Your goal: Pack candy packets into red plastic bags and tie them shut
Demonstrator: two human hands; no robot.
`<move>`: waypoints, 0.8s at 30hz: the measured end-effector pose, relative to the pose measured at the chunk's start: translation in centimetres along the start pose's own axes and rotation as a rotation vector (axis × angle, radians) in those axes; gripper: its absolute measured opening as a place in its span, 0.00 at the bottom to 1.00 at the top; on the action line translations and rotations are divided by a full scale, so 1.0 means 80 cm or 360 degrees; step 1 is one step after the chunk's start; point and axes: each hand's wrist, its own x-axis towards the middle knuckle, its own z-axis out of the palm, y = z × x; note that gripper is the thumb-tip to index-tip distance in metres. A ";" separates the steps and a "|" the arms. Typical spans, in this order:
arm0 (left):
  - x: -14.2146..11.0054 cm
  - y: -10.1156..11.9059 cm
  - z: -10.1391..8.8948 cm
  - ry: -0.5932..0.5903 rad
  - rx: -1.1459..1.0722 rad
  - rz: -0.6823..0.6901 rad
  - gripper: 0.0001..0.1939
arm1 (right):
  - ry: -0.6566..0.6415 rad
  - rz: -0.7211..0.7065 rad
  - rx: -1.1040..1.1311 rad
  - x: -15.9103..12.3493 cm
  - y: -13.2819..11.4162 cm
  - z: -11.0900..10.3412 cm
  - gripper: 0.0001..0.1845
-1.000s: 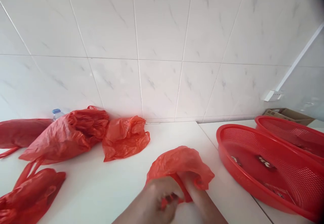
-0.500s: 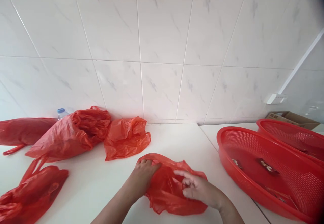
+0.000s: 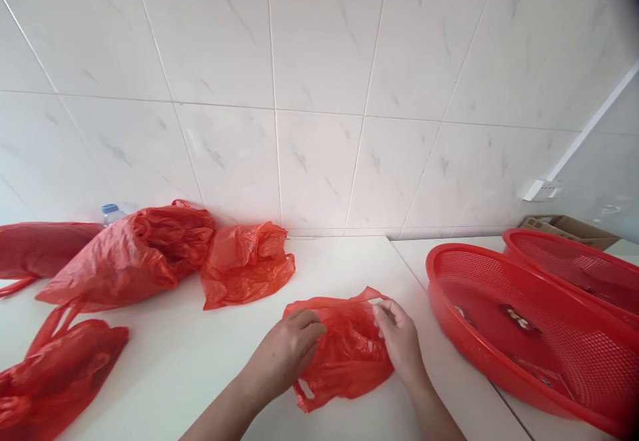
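A crumpled red plastic bag [image 3: 344,361] lies on the white table between my hands, one handle loop showing at its lower left. My left hand [image 3: 294,344] has its fingers curled closed over the bag's left upper edge. On the other side, my right hand [image 3: 399,331] pinches the bag's upper right edge between thumb and fingers. To the right stands a large red plastic basket [image 3: 469,314] with mesh walls. Small packets [image 3: 520,318] with dark red wrapping lie on its floor.
A second red basket [image 3: 529,238] stands behind the first, near a cardboard box [image 3: 574,229]. Several red plastic bags [image 3: 130,255] lie along the left and back, with a blue-capped bottle [image 3: 110,213] behind them. A tiled wall [image 3: 319,161] closes off the back; a socket [image 3: 542,190] sits at right.
My right hand has moved up to the bag's upper right edge and closed there. My left hand has curled its fingers in. The bag has been drawn narrower, its right corner lifted.
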 end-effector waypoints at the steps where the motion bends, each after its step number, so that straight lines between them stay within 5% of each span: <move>1: 0.000 0.000 0.001 0.0008 0.0024 -0.0005 0.14 | 0.0058 -0.0143 -0.0129 -0.003 -0.002 0.006 0.16; 5: -0.009 -0.007 0.012 0.0135 0.0150 -0.0193 0.13 | -0.0035 -0.0719 -0.0903 -0.002 0.012 0.026 0.27; 9: -0.028 -0.022 0.029 0.0247 -0.0113 -0.0692 0.17 | -0.0321 -0.0665 -0.1274 0.001 0.031 0.037 0.29; 15: -0.044 -0.029 0.036 0.0268 -0.0705 -0.1207 0.25 | 0.0044 -0.0910 -0.1165 -0.020 -0.015 0.021 0.20; 19: -0.044 -0.028 0.033 0.0253 -0.0908 -0.1442 0.32 | 0.0497 -0.1031 -0.1198 -0.032 -0.047 -0.038 0.16; 22: -0.043 -0.028 0.034 0.0296 -0.0904 -0.1443 0.31 | 0.0755 -0.0948 -0.1510 -0.037 -0.037 -0.112 0.20; 24: -0.042 -0.029 0.035 0.0327 -0.0875 -0.1442 0.32 | 0.0720 -0.0770 -0.1760 -0.042 -0.018 -0.162 0.24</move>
